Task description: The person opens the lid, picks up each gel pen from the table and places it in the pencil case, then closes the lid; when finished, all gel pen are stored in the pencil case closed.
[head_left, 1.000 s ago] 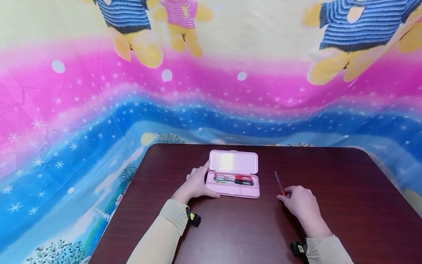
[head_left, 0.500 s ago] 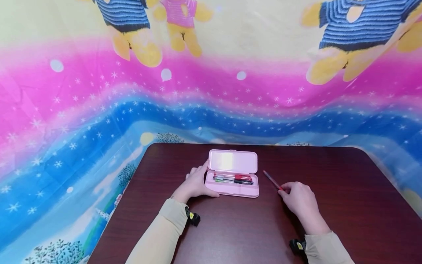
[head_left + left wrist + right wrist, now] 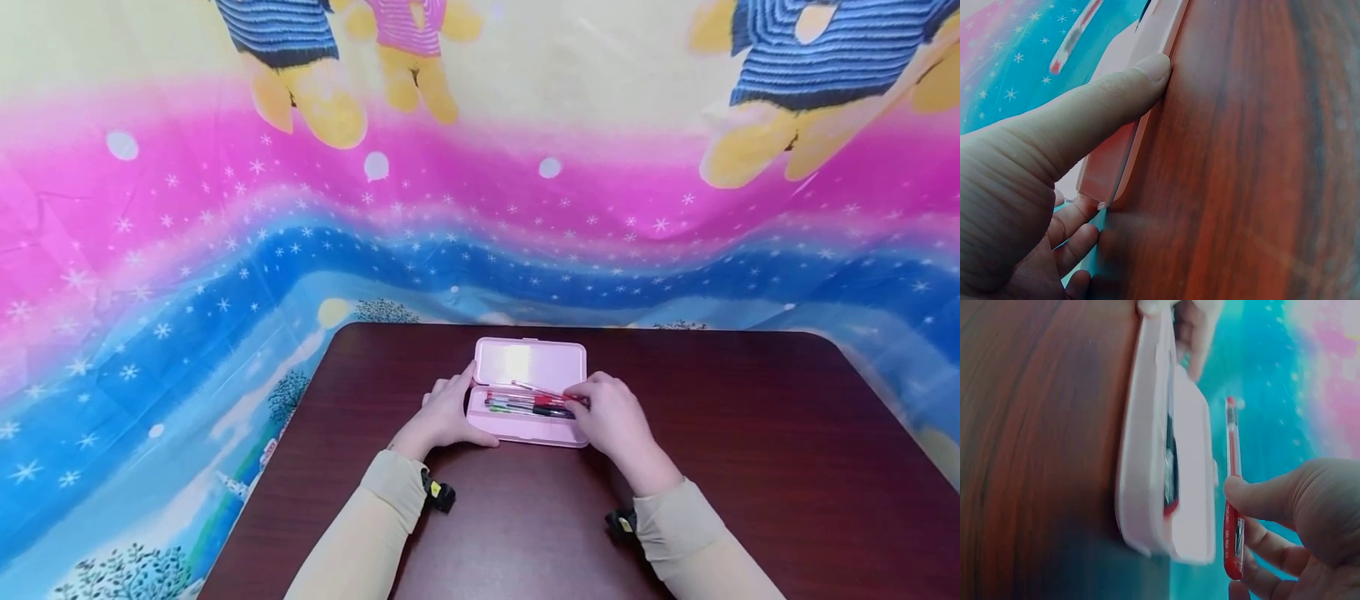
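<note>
An opened pink pencil case (image 3: 510, 427) lies on the dark wooden table, its lid (image 3: 555, 363) folded back. Several pens (image 3: 525, 406) with red, black and green parts rest in its rear compartment. My left hand (image 3: 444, 419) holds the case's left end, the thumb (image 3: 1107, 106) along the front edge and the other fingers at the left side. Between thumb and fingers, my right hand (image 3: 618, 423) pinches a clear-barrelled red gel pen (image 3: 1233, 534). In the head view that pen slants over the pens in the case, its free tip pointing left.
The brown table (image 3: 495, 533) extends around the case on all sides. Behind it hangs a patterned cloth (image 3: 480, 208) with bears and snowflakes. Each sleeve cuff carries a small black wrist camera, such as the left one (image 3: 441, 493).
My right hand has moved left with the red gel pen, from the bare table to over the case's right end. The pen has turned to point left. My left hand has stayed in place.
</note>
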Available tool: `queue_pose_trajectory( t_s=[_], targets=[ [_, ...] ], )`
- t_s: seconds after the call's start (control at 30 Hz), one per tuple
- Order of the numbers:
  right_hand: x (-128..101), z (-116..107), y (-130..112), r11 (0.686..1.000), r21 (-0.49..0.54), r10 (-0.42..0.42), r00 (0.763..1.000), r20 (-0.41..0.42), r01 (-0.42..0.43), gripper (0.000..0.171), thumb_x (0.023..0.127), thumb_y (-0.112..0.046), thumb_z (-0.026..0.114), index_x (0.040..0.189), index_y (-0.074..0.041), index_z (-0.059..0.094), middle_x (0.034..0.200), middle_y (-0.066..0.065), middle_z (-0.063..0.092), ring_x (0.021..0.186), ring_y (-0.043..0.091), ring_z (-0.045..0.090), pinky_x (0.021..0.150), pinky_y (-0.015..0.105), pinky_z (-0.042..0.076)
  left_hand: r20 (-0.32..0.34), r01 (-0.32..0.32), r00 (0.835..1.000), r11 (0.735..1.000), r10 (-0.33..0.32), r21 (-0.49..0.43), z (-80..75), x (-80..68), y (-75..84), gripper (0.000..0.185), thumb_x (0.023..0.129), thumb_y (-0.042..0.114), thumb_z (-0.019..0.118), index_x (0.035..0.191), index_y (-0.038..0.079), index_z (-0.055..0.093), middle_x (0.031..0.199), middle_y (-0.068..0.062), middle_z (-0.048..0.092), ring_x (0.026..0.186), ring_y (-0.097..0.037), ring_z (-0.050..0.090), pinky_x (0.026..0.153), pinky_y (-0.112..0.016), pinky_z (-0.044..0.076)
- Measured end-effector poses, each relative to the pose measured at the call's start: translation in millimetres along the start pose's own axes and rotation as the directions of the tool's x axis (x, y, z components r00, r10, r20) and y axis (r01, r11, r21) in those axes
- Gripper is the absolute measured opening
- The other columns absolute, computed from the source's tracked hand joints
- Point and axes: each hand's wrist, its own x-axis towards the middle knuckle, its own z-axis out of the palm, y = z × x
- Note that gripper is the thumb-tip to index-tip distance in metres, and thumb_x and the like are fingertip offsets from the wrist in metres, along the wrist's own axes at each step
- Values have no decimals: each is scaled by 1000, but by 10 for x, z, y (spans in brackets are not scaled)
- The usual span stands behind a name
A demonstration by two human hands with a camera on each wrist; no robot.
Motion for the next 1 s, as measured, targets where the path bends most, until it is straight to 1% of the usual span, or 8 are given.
queue_pose_trajectory(
  t_s=[0.1,0.27,0.43,0.57,0.77,1.0],
  targets=[
    [68,131,-81,999,-12,-35,999,31,36,14,93,-13,85,107,-12,89,95,12,75,89,32,69,83,52,58,0,-5,1000,1000,5,4,-2,7,-7,150,61,64,103,179,27,17,167,-7,53,143,-33,46,117,-61,40],
    [103,284,-147,999,-14,-32,998,49,33,14,92,-14,87,106,-13,90,93,10,73,88,31,68,80,51,58,4,2,1000,1000,-2,17,9,10,-7,151,61,64,103,179,27,17,165,-9,54,143,-34,47,117,-62,40],
    [106,369,-161,999,-31,-30,998,58,32,15,91,-17,89,106,-14,90,91,9,73,86,31,68,78,53,59,-1,3,1000,1000,-3,29,14,12,-12,150,61,65,103,178,27,18,162,-11,56,141,-34,48,115,-62,41],
    [108,411,-167,999,-36,-29,997,68,32,15,91,-17,89,106,-15,90,92,9,73,85,30,68,79,53,59,-5,4,1000,1000,-4,27,1,11,-12,150,61,64,103,178,26,18,162,-11,56,141,-35,48,116,-62,41],
    [109,430,-177,998,-37,-42,997,60,44,14,90,-16,89,104,-16,90,91,8,73,87,30,69,78,53,58,-6,9,1000,1000,-9,26,-10,1,-5,152,60,64,103,179,26,17,163,-11,56,143,-35,48,117,-63,40],
    [74,404,-189,999,-43,-28,994,105,33,18,87,-19,93,106,-20,91,95,6,72,92,30,66,80,54,56,7,9,1000,1000,-9,30,-10,-5,5,152,61,65,103,179,24,16,165,-11,54,145,-36,46,118,-64,39]
  ],
)
